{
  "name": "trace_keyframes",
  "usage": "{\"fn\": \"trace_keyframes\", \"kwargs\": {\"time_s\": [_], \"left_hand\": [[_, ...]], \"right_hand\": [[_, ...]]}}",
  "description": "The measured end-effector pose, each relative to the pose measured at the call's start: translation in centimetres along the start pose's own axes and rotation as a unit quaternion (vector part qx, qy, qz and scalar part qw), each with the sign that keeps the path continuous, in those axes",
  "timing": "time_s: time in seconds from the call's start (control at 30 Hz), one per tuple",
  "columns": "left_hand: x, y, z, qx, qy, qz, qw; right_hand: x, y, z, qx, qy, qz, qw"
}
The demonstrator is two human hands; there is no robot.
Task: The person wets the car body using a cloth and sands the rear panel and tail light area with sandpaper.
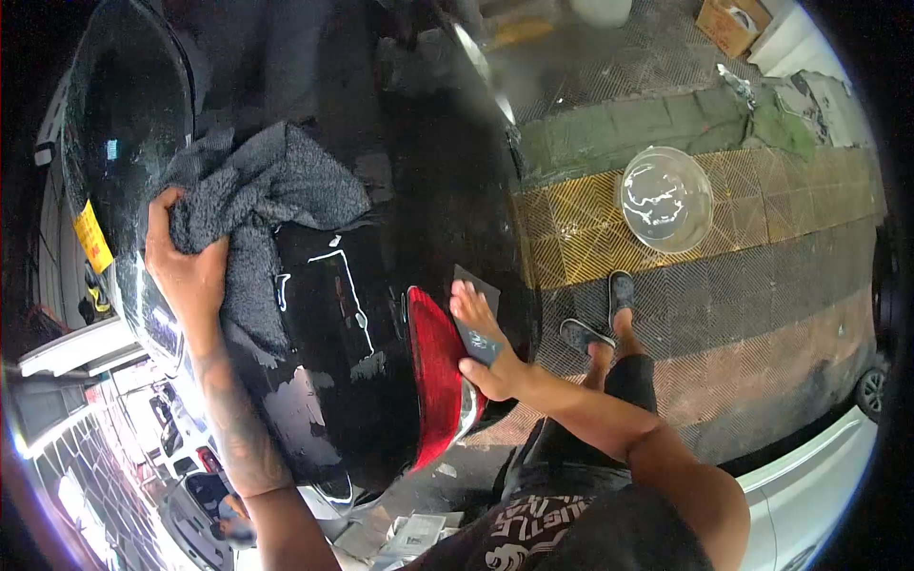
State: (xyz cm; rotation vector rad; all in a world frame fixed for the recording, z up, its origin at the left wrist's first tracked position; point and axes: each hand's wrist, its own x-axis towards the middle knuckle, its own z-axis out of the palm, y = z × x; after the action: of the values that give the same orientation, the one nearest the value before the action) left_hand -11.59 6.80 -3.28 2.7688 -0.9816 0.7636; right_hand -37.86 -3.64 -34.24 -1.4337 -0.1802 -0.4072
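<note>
My left hand grips a dark grey towel that lies bunched on the rear of a black car. My right hand presses a dark grey sheet, apparently sandpaper, against the car's rear corner, just beside the red tail light. Part of the sheet passes across the fingers, and pale print shows on it. The thumb lies near the edge of the lamp. Between both arms the black panel carries bright reflections and a dull, light patch.
A clear bucket of liquid stands on the yellow floor tiles. A green cloth strip runs behind it. At the far right are a cardboard box and a white car. A yellow sticker is on the glass.
</note>
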Motion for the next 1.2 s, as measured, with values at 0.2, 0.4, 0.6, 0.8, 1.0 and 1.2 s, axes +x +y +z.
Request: {"fn": "trace_keyframes", "kwargs": {"time_s": [0.2, 0.4, 0.6, 0.8, 1.0, 1.2], "left_hand": [[-0.3, -0.2, -0.4, 0.022, -0.019, 0.000, 1.000], [-0.2, -0.4, -0.3, 0.013, -0.008, 0.010, 1.000], [0.0, -0.5, -0.3, 0.001, -0.017, 0.019, 1.000], [-0.2, -1.1, -0.1, -0.011, -0.020, 0.001, 1.000], [0.0, -0.9, -0.2, -0.006, -0.016, 0.033, 0.999], [-0.4, -1.2, -0.3, -0.020, -0.030, -0.010, 0.999]], "right_hand": [[14.0, 0.0, -3.4, -0.053, 0.008, -0.058, 0.997], [8.3, -3.3, -2.0, -0.040, 0.006, -0.009, 0.999], [15.6, -1.8, -2.1, -0.065, 0.073, -0.043, 0.994], [14.4, 0.6, -3.0, -0.043, 0.079, 0.020, 0.996], [8.4, -3.2, -2.2, 0.039, 0.009, -0.004, 0.999], [10.8, 4.3, -3.3, -0.058, 0.076, 0.012, 0.995]]}}
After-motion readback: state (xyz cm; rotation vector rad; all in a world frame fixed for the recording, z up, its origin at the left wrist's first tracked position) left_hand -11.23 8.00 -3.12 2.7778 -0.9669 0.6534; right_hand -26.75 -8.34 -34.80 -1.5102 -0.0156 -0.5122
